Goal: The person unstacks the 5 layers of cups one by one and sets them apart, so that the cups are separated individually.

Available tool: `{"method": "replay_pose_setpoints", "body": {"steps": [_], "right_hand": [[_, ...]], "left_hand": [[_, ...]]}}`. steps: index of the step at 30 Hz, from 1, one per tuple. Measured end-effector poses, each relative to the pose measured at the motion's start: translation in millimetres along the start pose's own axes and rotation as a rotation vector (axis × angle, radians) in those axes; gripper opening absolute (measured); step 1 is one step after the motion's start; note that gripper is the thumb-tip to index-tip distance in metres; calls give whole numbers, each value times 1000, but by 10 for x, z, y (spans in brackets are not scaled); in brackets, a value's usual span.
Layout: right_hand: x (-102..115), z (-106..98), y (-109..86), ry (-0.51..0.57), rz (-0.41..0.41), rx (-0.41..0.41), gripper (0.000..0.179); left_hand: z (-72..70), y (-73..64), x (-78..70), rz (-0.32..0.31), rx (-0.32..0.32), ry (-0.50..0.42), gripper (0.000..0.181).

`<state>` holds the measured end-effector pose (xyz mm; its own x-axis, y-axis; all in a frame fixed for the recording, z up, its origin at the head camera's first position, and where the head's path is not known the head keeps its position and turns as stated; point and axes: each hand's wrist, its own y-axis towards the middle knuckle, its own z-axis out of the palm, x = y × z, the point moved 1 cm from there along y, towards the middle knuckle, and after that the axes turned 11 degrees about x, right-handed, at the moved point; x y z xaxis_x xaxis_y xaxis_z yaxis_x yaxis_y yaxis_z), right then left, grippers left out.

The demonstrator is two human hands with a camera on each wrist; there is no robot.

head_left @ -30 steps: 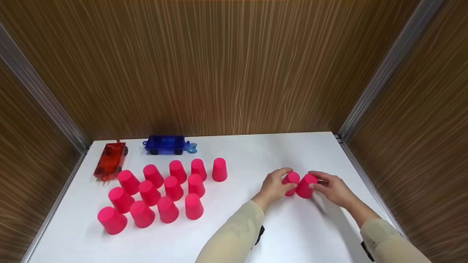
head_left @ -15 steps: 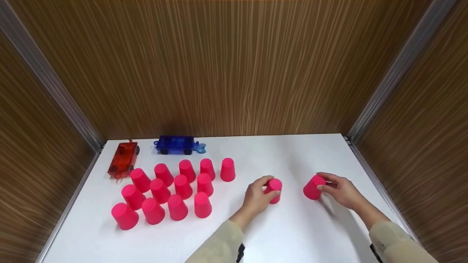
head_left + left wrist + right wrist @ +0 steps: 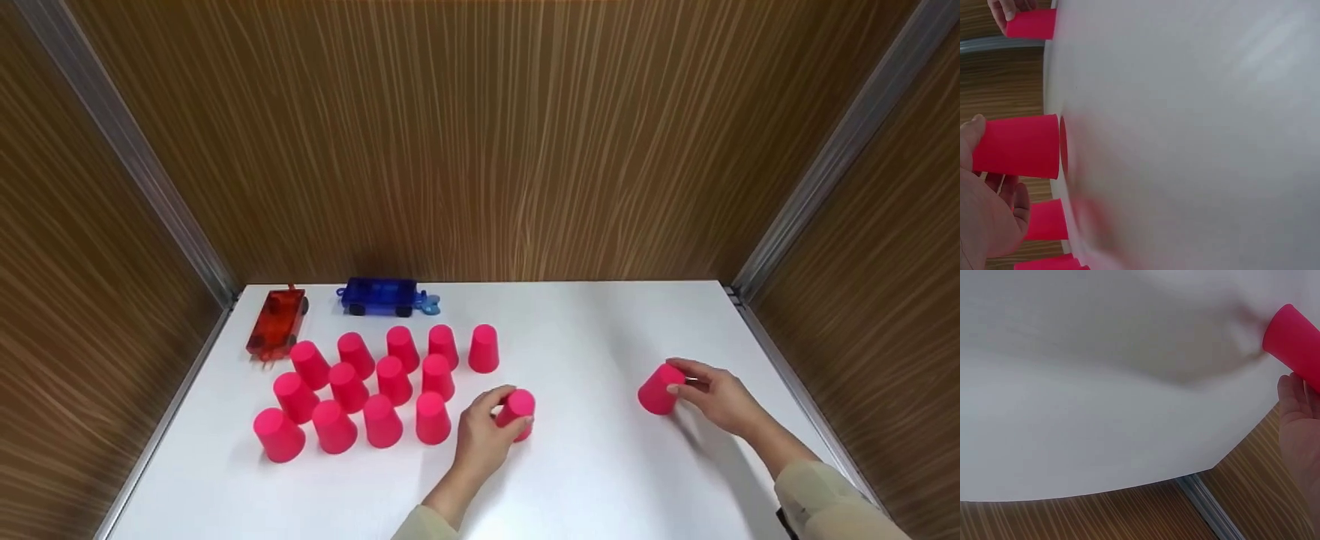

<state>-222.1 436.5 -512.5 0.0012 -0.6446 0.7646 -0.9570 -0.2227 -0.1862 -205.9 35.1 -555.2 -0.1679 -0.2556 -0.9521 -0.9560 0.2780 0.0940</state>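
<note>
My left hand [image 3: 481,439] grips an upside-down pink cup [image 3: 519,409] between thumb and fingers, just right of the cup group's front row. In the left wrist view that cup [image 3: 1019,146] has its rim close over the white table, with its reflection beside it. Off to the right, my right hand [image 3: 720,397] pinches another upside-down pink cup [image 3: 657,391], which leans with its base toward the hand. The right wrist view shows this cup [image 3: 1294,343] at the edge, partly cut off. Several more pink cups [image 3: 383,421] stand upside down in rows left of my left hand.
At the back left of the white table [image 3: 585,480] lie a clear red toy wagon [image 3: 277,322] and a clear blue toy wagon [image 3: 381,296] with a light blue hitch. Wood-grain panels [image 3: 495,142] enclose the table at the back and sides.
My left hand has carried its cup leftward and nearer, away from the right hand's cup toward the group. The right hand keeps its cup in about the same place; the head view has shifted slightly.
</note>
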Motion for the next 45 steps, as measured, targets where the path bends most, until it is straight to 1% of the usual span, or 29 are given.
{"method": "replay_pose_setpoints", "body": {"steps": [2,6,11,17,23,26,30,34,37,45], "right_hand": [[-10,-1,-6,1,1,0,65],[-14,-7,-12,5,10,2,65],[-5,-7,1,15,16,4,67],[-24,31,21,39,12,2,68],[-47,75,23,64,-14,-16,67],[-51,83,24,63,-5,-18,67],[-40,88,24,66,29,-14,66],[24,125,50,67,26,-10,65],[112,190,105,65,18,-2,65],[477,429,370,94,-44,24,64]], "left_hand": [[-49,-51,33,-13,-17,1,51],[-125,-134,78,-62,-48,-2,52],[-210,-202,116,-111,-49,-1,58],[-307,-271,177,-97,-37,9,58],[-331,-295,213,-71,-47,19,57],[-328,-296,209,-74,-51,28,57],[-325,-286,198,-90,-46,26,57],[-321,-281,197,-87,-44,20,54],[-317,-284,199,-84,-46,18,54],[-330,-290,194,-69,-49,28,55]]}}
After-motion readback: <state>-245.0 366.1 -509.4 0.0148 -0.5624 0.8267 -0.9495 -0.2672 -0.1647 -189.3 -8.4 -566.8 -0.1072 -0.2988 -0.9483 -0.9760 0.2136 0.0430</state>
